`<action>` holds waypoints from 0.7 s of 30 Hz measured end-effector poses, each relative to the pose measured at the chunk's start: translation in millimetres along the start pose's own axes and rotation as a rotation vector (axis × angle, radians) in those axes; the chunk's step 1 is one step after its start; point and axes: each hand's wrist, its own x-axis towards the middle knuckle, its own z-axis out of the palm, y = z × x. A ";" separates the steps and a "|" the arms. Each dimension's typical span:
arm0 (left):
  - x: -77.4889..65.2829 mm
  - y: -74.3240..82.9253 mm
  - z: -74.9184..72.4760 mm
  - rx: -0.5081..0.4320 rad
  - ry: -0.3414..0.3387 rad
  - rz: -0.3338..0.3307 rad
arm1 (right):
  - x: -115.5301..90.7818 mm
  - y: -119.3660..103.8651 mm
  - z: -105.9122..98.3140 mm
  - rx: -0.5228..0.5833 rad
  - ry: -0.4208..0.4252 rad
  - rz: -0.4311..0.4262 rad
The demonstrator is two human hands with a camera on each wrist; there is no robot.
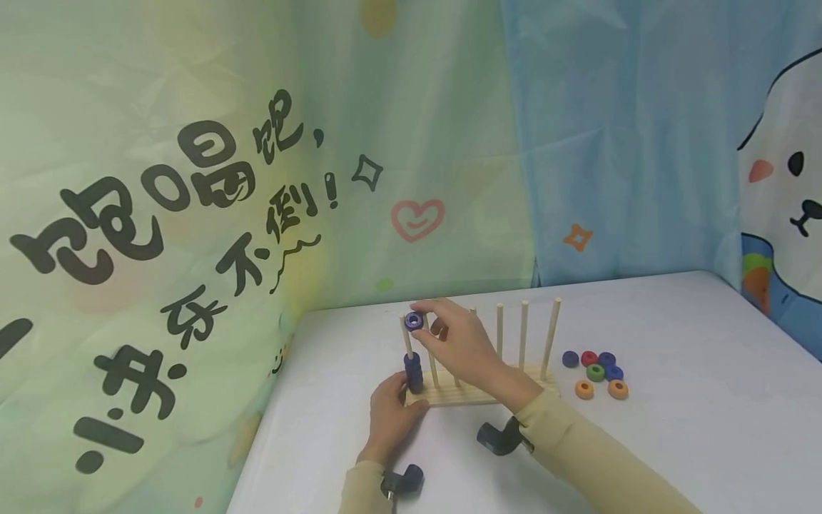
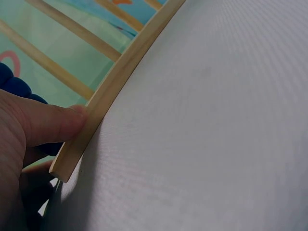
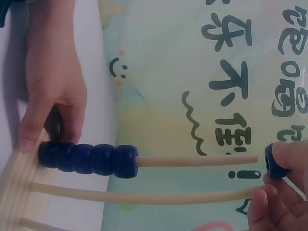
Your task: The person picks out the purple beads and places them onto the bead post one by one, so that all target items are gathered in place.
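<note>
A wooden peg rack stands on the table, with a row of upright pegs. Several dark blue beads are stacked on its leftmost peg. My left hand grips the left end of the base, its thumb against the front edge and its other fingers partly hidden behind. Between thumb and fingertips, my right hand pinches one more dark blue bead. That bead is level with the leftmost peg's top, a small gap from the tip in the right wrist view.
Right of the rack lie several loose beads: a red one, a green one, orange ones and blue ones. Printed curtains hang behind and to the left of the white table.
</note>
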 end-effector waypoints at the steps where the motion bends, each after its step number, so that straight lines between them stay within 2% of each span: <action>1: -0.3 0.7 -0.4 0.000 -0.004 -0.008 | 1.4 -0.4 0.7 0.002 0.006 0.001; 7: -0.3 1.8 -1.0 -0.005 -0.016 -0.031 | 8.8 -1.7 6.0 0.026 0.017 0.035; 21: 0.8 -1.0 0.0 -0.020 -0.013 -0.008 | 18.6 -2.3 17.0 -0.019 -0.003 0.109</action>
